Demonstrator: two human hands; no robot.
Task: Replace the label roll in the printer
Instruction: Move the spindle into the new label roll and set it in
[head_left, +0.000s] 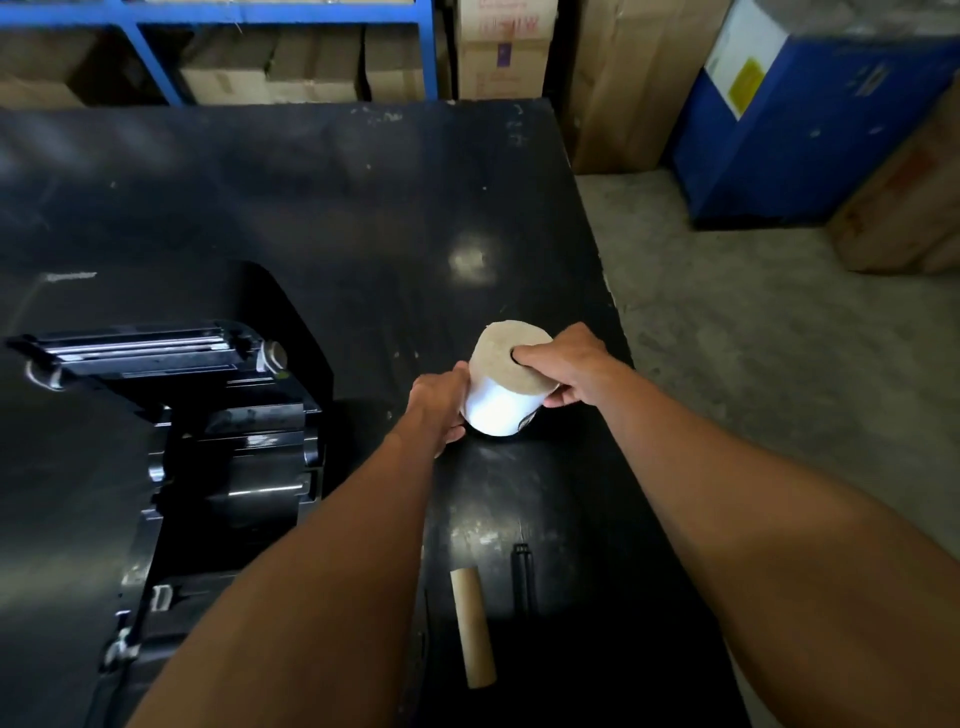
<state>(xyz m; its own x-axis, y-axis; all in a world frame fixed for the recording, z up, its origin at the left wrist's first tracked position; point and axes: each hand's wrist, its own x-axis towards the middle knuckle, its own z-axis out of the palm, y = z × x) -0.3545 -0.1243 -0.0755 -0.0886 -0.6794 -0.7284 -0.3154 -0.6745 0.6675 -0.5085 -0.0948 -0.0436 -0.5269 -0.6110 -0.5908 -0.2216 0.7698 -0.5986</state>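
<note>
A full white label roll (498, 402) with a brown end face stands tilted on the black table (363, 197), right of the printer. My left hand (439, 402) grips its left side. My right hand (563, 369) holds its top right edge, with one finger poked into the core hole. The black label printer (218, 441) sits at the left with its lid raised and its roll bay showing. An empty brown cardboard core (472, 626) lies near the table's front edge, and a black spindle rod (521, 579) lies just right of it.
The table's right edge drops to a concrete floor (753, 338). Cardboard boxes (618, 83) and a blue box (789, 135) stand behind and to the right. A blue metal rack (156, 47) with boxes runs along the back.
</note>
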